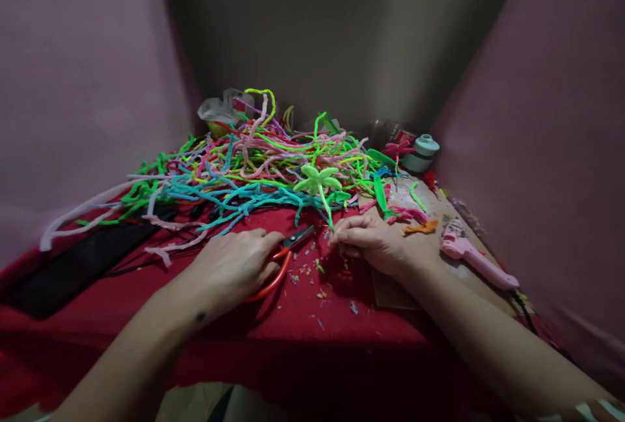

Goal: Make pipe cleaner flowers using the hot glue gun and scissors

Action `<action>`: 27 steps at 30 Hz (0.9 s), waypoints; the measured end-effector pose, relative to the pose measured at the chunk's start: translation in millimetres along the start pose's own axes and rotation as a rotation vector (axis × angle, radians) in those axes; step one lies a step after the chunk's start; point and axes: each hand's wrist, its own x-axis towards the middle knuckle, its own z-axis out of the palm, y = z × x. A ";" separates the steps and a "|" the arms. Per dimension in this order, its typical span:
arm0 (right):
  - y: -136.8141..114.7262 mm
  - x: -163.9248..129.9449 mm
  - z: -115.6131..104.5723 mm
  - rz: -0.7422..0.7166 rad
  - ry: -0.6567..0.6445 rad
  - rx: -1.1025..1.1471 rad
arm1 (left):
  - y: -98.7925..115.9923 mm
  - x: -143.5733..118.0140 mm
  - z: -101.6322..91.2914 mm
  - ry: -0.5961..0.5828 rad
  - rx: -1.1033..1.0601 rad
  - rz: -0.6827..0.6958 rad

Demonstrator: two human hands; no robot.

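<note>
My left hand (233, 269) covered the red handles of the scissors (284, 258), gripping them; my right hand (367, 241) pinched the green flower's (318, 181) stem. The pipe-cleaner heap (234, 168) hid the surface (312, 324) behind, leaving open room only toward its near edge.

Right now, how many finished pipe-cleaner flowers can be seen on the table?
2. A light green flower is held up by its stem in the right hand. A dark pink flower stands beside the small round container. The tangled pile may hide more.

Pink glue gun (476, 259); grey jar (420, 153).
</note>
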 end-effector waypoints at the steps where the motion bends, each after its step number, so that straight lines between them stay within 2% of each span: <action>1: -1.2 -0.3 0.3 -0.003 0.010 -0.009 | 1.2 5.9 0.0 -0.010 0.064 0.005; 3: -3.2 -0.8 0.1 -0.009 0.022 -0.039 | 2.0 16.3 -0.9 0.010 0.127 0.025; 5: -4.5 -1.2 -0.8 -0.026 0.023 -0.080 | 2.8 23.7 -3.3 0.103 0.128 0.056; 8: -6.2 -1.7 -1.9 -0.048 0.026 -0.151 | 10.2 30.2 -8.3 0.303 -0.025 0.138; 10: -7.7 -2.2 -1.5 -0.057 0.035 -0.182 | 19.2 33.8 -9.9 0.376 -0.193 0.249; 13: -9.7 -2.7 0.4 -0.055 0.046 -0.201 | 31.8 40.9 -6.9 0.405 -0.300 0.387; 16: -9.8 -2.3 1.9 -0.050 0.058 -0.217 | 38.1 48.2 -1.3 0.404 -0.279 0.436; 24: -9.4 -1.8 0.4 -0.021 0.049 -0.230 | 45.7 54.8 0.6 0.350 -0.109 0.452; 27: -11.8 -2.6 2.4 -0.013 0.057 -0.221 | 46.4 56.4 2.8 0.355 -0.108 0.438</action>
